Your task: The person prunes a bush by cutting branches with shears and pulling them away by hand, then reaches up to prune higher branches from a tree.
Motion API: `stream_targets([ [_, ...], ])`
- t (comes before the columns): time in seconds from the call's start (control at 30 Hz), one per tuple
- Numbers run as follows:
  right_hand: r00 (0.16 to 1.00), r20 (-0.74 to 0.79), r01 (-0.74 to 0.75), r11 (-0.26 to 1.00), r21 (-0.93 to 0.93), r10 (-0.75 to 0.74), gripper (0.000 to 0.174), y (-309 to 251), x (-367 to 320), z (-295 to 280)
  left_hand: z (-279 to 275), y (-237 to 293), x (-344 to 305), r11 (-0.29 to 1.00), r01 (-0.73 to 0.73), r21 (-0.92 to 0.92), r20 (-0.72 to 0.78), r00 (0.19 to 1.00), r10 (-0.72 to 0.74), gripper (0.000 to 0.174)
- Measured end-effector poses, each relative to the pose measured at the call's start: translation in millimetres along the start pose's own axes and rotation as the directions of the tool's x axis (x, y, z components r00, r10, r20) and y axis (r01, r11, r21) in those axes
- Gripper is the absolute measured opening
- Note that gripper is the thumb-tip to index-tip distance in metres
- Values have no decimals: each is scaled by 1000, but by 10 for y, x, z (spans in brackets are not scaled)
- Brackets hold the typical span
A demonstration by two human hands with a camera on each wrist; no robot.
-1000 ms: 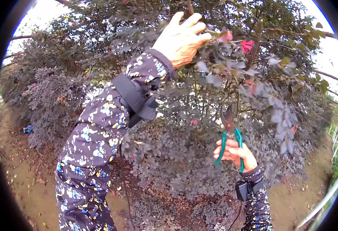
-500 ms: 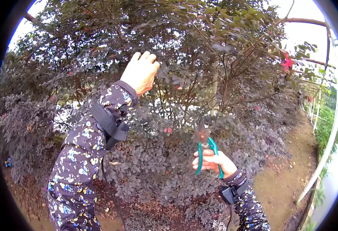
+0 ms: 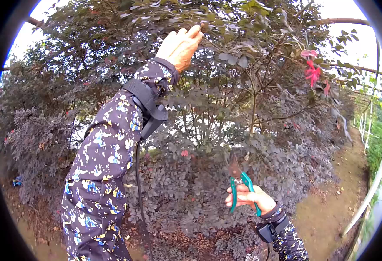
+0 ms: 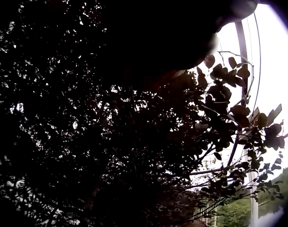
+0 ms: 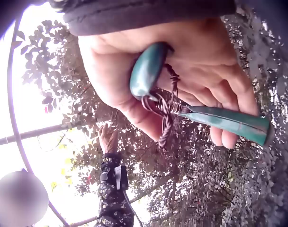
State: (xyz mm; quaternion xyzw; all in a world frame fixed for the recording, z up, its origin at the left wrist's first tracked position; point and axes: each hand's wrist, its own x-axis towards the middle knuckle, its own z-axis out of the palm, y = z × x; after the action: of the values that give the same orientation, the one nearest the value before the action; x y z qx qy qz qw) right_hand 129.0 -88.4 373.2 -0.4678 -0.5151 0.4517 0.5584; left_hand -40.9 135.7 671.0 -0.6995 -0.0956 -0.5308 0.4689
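My right hand [image 3: 249, 198] holds a pair of pruning shears [image 3: 246, 180] with teal handles, blades pointing up and handles spread apart. In the right wrist view the thumb lies by one handle [image 5: 149, 71], and the other handle [image 5: 229, 123] runs along the fingers. Twisted wire [image 5: 167, 120] hangs off the shears. High up, my left hand [image 3: 180, 48] has its bent fingertips at the leafy twigs of a purple-leaved bush [image 3: 169, 182]; what they hold, if anything, I cannot tell. The left wrist view is mostly dark foliage [image 4: 224, 104].
Pink-red flowers [image 3: 312, 74] hang at the upper right of the bush. Thin branches [image 3: 254, 104] fan out at mid height. On the right run a dirt path [image 3: 330, 204] and a pale slanting pole [image 3: 369, 198]. A dark cable [image 3: 139, 187] hangs below my left sleeve.
My left hand dropped left from the flowering twigs, then rose and moved right again into the upper foliage. The shears remain in my right hand, now lower in view. The head view has turned right.
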Motion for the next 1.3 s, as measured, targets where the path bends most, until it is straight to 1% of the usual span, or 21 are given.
stream_targets([
  [0.1,1000,16,3,1000,31,-3,41,22,5,38,191,75,207,998,-60,11,-49,997,61,54],
  [0.17,1000,16,-14,1000,22,13,42,-59,-26,99,266,148,322,1000,-8,8,-1,1000,8,57],
  [0.2,999,32,-9,1000,21,8,43,-34,-9,73,310,168,360,999,45,7,76,996,-46,60],
  [0.3,999,41,-14,1000,27,12,43,-7,-8,59,612,105,375,999,-3,46,-38,999,4,72],
  [0.33,999,44,-10,1000,29,9,43,-8,-14,74,661,98,356,992,-70,101,-120,989,82,49],
  [0.37,999,39,-8,999,35,7,43,-12,-12,88,690,86,347,985,-99,138,-152,981,120,39],
  [0.43,999,44,5,1000,31,-6,43,-25,-11,104,769,-40,355,989,4,149,107,994,-20,22],
  [0.47,999,45,4,999,33,-5,43,-46,-19,117,790,-7,285,987,150,62,12,989,-151,10],
  [0.5,998,58,23,999,41,-25,42,-64,-26,134,748,-94,199,987,69,142,138,986,-89,9],
  [0.57,995,86,41,998,50,-45,42,-121,-39,169,629,-145,79,984,11,177,178,983,-43,9],
  [0.6,993,90,74,996,43,-78,42,-140,-40,203,585,-104,6,977,66,205,145,985,-97,9],
  [0.63,990,97,102,994,36,-105,41,-170,-43,248,514,-95,-81,988,92,126,167,980,-112,10],
  [0.7,988,83,134,991,-9,-133,41,-246,21,284,231,64,-213,994,20,108,36,999,-24,11],
  [0.73,983,89,165,986,-22,-163,42,-306,62,250,251,63,-173,989,-75,130,104,993,62,19],
  [0.8,981,55,193,974,-117,-187,47,-371,221,216,36,251,-234,994,-108,14,43,993,107,17],
  [0.87,976,23,217,970,-106,-216,40,-552,334,241,-119,369,-262,989,-145,-42,25,989,146,16],
  [0.9,973,16,233,969,-80,-232,39,-648,342,284,-202,373,-276,972,-213,-94,-74,976,207,13],
  [1.03,945,-54,313,941,-131,-323,32,-876,636,380,-401,411,-412,977,-140,-161,-106,987,124,8],
  [1.13,943,-45,326,941,-89,-330,33,-1022,681,439,-455,357,-476,962,-217,-168,-156,969,191,6],
  [1.23,951,19,309,944,-118,-309,38,-1127,611,554,-561,356,-478,976,-139,-169,-32,990,135,6],
  [1.3,954,18,300,944,-136,-300,36,-1141,604,598,-618,405,-505,982,-135,-131,-54,990,129,6],
])
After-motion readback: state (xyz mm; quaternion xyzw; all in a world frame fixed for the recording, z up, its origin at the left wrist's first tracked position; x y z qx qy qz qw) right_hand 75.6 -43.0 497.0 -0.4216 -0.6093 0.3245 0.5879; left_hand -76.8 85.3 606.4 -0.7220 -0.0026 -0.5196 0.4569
